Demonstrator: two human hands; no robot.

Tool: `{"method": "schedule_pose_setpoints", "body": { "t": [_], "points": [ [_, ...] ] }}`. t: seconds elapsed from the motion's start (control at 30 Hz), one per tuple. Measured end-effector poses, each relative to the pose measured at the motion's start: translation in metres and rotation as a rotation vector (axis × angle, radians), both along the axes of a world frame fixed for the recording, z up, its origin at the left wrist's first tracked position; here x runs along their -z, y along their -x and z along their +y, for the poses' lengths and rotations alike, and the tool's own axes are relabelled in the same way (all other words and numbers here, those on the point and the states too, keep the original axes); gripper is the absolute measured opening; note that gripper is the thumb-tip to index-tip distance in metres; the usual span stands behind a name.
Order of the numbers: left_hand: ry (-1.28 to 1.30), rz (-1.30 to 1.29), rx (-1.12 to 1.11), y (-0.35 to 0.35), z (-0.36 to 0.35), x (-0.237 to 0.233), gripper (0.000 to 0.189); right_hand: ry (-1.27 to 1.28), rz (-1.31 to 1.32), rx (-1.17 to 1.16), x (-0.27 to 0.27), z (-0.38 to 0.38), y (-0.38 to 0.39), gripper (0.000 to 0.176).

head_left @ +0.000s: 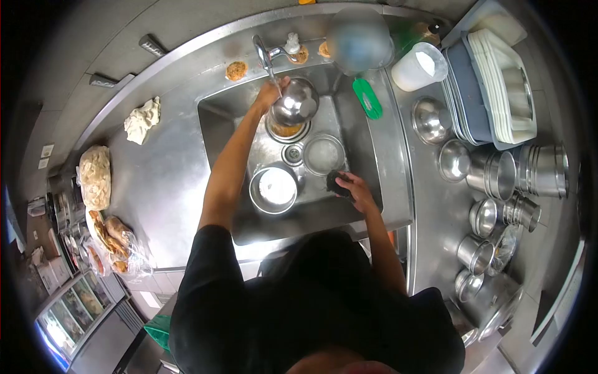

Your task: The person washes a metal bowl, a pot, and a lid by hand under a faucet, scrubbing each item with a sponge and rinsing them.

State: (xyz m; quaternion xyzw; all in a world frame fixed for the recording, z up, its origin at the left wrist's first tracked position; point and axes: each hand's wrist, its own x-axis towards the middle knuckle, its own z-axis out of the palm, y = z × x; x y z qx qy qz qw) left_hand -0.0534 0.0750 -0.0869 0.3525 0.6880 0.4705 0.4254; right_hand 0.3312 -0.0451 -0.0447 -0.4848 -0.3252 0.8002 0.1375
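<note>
Under the faucet [264,57], my left hand [271,92] grips the rim of a shiny metal bowl [296,103], tilted over the back of the sink [218,118]. My right hand [354,189] is closed around a dark scrubbing pad [337,183] near the sink's right side. Below the metal bowl sits a pot with orange-brown contents [287,131], partly hidden by it. A shallow round dish [324,154] lies beside the drain [292,154]. Nearer me stands a round pan with whitish, bright contents [273,189].
A green brush or scrubber [367,98] rests on the sink's right edge. Metal bowls [431,120], pots [491,172], stacked trays [492,87] and a white container [420,67] stand to the right. A cloth [142,120] and bagged food [94,178] lie left.
</note>
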Motion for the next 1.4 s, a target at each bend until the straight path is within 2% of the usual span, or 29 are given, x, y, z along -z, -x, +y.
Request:
{"method": "schedule_pose_setpoints", "body": {
  "t": [0.07, 0.1, 0.17, 0.23, 0.27, 0.33, 0.37, 0.4, 0.47, 0.5, 0.53, 0.57, 0.6, 0.63, 0.67, 0.7, 0.77, 0.83, 0.9, 0.97, 1.0, 1.07, 1.1, 1.17, 1.2, 1.3, 1.33, 1.37, 1.4],
  "points": [
    [0.069, 0.355, 0.191, -0.009, -0.009, -0.042, 0.057, -0.026, 0.057, -0.024, -0.005, 0.001, 0.007, 0.040],
    [0.065, 0.358, 0.209, -0.016, -0.016, -0.054, 0.057, 0.012, 0.036, -0.099, -0.006, 0.003, 0.008, 0.042],
    [0.108, 0.998, 0.373, -0.042, -0.021, -0.078, 0.052, 0.040, -0.001, -0.110, -0.004, 0.001, 0.002, 0.044],
    [0.115, 1.163, 0.672, -0.079, -0.030, -0.121, 0.048, 0.129, -0.086, -0.017, 0.005, -0.012, -0.001, 0.046],
    [0.083, 1.152, 0.710, -0.097, -0.027, -0.135, 0.048, 0.164, -0.090, -0.058, -0.002, -0.013, -0.003, 0.046],
    [-0.124, 0.771, 0.599, -0.130, -0.015, -0.162, 0.043, 0.186, -0.084, -0.048, 0.012, -0.020, -0.010, 0.045],
    [-0.074, 0.515, 0.588, -0.150, -0.002, -0.180, 0.040, 0.202, -0.062, -0.080, 0.021, -0.020, -0.012, 0.044],
    [-0.286, 0.326, 0.478, -0.172, 0.013, -0.168, 0.037, 0.202, -0.050, -0.089, 0.028, -0.021, -0.015, 0.041],
    [-0.263, -0.140, 0.316, -0.231, 0.042, -0.162, 0.034, 0.198, -0.040, -0.080, 0.027, -0.020, -0.017, 0.040],
    [-0.208, -0.538, 0.236, -0.260, 0.063, -0.138, 0.031, 0.200, -0.021, -0.075, 0.027, -0.018, -0.017, 0.038],
    [-0.086, -0.709, 0.182, -0.283, 0.075, -0.153, 0.029, 0.169, -0.044, -0.060, 0.021, -0.015, -0.016, 0.038],
    [-0.154, -0.808, 0.302, -0.304, 0.094, -0.115, 0.024, 0.173, -0.048, -0.087, 0.021, -0.014, -0.018, 0.038],
    [-0.336, -0.572, 0.419, -0.318, 0.103, -0.087, 0.019, 0.127, -0.056, -0.060, 0.023, -0.012, -0.021, 0.040],
    [-0.543, 0.091, 0.408, -0.340, 0.124, -0.025, 0.014, 0.087, -0.061, -0.047, 0.025, -0.011, -0.023, 0.041],
    [-0.415, 0.134, 0.243, -0.336, 0.098, -0.042, 0.023, 0.113, -0.049, -0.009, 0.025, -0.009, -0.027, 0.039],
    [-0.208, -0.288, 0.200, -0.314, 0.064, -0.093, 0.024, 0.137, -0.045, -0.065, 0.023, -0.007, -0.030, 0.039],
    [-0.622, 0.019, -0.135, -0.279, 0.030, -0.047, 0.025, 0.161, -0.078, 0.058, 0.017, -0.005, -0.034, 0.036],
    [-0.489, 0.169, -0.400, -0.226, -0.016, -0.013, 0.024, 0.200, -0.031, 0.044, 0.020, -0.003, -0.043, 0.035],
    [-0.220, 0.474, -0.373, -0.171, -0.053, 0.028, 0.029, 0.230, -0.004, 0.044, 0.017, -0.006, -0.046, 0.034],
    [0.002, 0.938, -0.215, -0.138, -0.077, 0.109, 0.043, 0.218, 0.041, -0.009, 0.002, 0.001, -0.038, 0.034],
    [-0.004, 0.937, -0.224, -0.126, -0.091, 0.132, 0.043, 0.209, 0.041, -0.014, -0.002, 0.001, -0.035, 0.034],
    [0.210, 1.192, 0.287, -0.110, -0.103, 0.156, 0.065, 0.189, 0.016, -0.075, -0.010, 0.007, -0.028, 0.035],
    [0.200, 1.181, 0.271, -0.107, -0.097, 0.152, 0.065, 0.175, 0.003, -0.083, -0.015, 0.011, -0.024, 0.035],
    [0.486, 0.793, 0.547, -0.107, -0.094, 0.144, 0.066, 0.145, 0.014, 0.007, -0.026, 0.008, -0.017, 0.033],
    [0.482, 0.683, 0.479, -0.110, -0.094, 0.152, 0.058, 0.140, 0.067, 0.029, -0.019, 0.009, -0.017, 0.032],
    [0.392, 0.886, 0.417, -0.108, -0.102, 0.168, 0.040, 0.122, 0.048, 0.161, -0.002, 0.021, -0.004, 0.031],
    [0.372, 0.965, 0.406, -0.105, -0.102, 0.150, 0.020, 0.040, 0.007, 0.197, 0.006, 0.028, 0.002, 0.035],
    [0.377, 0.975, 0.406, -0.095, -0.098, 0.133, 0.020, -0.301, -0.162, 0.168, 0.017, 0.037, 0.014, 0.038],
    [0.235, 0.755, 0.251, -0.082, -0.089, 0.129, 0.017, -0.643, -0.333, 0.137, 0.027, 0.047, 0.026, 0.040]
  ]
}}
